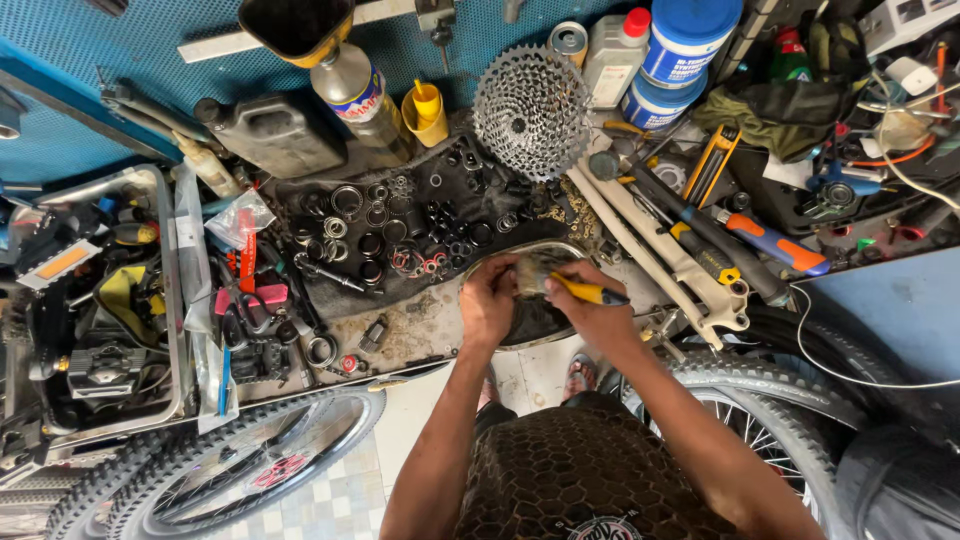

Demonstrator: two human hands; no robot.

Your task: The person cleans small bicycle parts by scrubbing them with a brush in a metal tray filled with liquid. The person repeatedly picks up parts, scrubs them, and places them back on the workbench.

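Shirt [590, 470]: dark, with a net pattern, closest to the camera.
Left hand [487, 300]: fingers closed on a small dirty part [533, 272].
Right hand [585, 300]: closed tight on a yellow-handled tool [590, 292], touching the part.
Metal bowl [535, 320]: just under both hands, on the messy bench [420, 335].
Gear cluster [530, 110]: silver, well behind the hands.
Wheels [250, 465]: down by the floor.
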